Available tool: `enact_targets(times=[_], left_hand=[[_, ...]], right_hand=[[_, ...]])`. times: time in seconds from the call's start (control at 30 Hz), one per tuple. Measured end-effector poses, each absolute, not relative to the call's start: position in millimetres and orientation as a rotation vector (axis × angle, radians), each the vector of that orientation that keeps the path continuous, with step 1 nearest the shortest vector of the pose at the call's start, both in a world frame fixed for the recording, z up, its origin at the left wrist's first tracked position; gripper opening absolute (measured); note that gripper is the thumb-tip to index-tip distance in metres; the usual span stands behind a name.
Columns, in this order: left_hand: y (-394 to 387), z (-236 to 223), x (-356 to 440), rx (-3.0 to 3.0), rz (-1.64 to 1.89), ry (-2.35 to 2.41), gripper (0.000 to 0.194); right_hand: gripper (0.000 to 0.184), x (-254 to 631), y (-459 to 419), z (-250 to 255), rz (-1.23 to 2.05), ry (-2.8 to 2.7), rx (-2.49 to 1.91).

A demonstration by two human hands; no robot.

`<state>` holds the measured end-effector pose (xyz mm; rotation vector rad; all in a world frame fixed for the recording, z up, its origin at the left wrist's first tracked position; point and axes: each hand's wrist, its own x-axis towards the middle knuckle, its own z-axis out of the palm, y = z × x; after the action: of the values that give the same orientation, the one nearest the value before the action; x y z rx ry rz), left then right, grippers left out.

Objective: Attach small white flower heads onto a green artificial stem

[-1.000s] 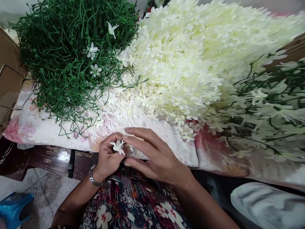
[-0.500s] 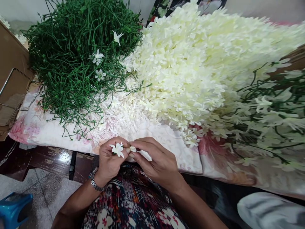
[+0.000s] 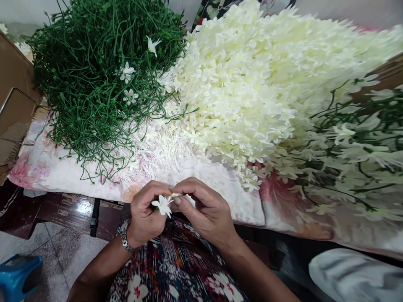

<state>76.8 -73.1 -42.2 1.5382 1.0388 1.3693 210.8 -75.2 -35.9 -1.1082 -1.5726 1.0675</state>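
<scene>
From the head camera, the left hand [image 3: 143, 214] pinched a small white flower [image 3: 163, 205] between thumb and forefinger, its petals facing up, just above the lap and at the near edge of the floral cloth [image 3: 217, 184]. The right hand [image 3: 204, 207] had its fingertips drawn together against the flower — thumb and forefinger appeared to nip a tiny pale piece right beside the petals, though what exactly it was stayed too small to tell. Judging by this, the step in hand was joining a small part to the flower head; the next move would call for a steady, fine push with both hands held close and the flower kept from turning.

Beyond the hands lay a heap of green stems [image 3: 94, 79] to the left, a large pile of cream flowers [image 3: 252, 84] in the middle, and finished sprigs [image 3: 355, 151] to the right.

Compared with half a second earlier, the right hand's fingers had curled in tighter onto the flower — a second ago they were spread wide — and both hands had sunk slightly toward the lap.
</scene>
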Motion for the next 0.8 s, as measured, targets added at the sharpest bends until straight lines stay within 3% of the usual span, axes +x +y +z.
enact_targets(times=[0.17,0.8], left_hand=[[-70.4,-38.8,74.9,1.523,1.297,1.046,0.011],[-69.3,-41.1,69.1,1.770,1.191,1.003,0.022]], right_hand=[[0.007,212.0,-76.6,-37.9,1.088,-1.508,-1.189],[0.010,229.2,-70.8,-6.5,0.447,-2.099,-1.144]])
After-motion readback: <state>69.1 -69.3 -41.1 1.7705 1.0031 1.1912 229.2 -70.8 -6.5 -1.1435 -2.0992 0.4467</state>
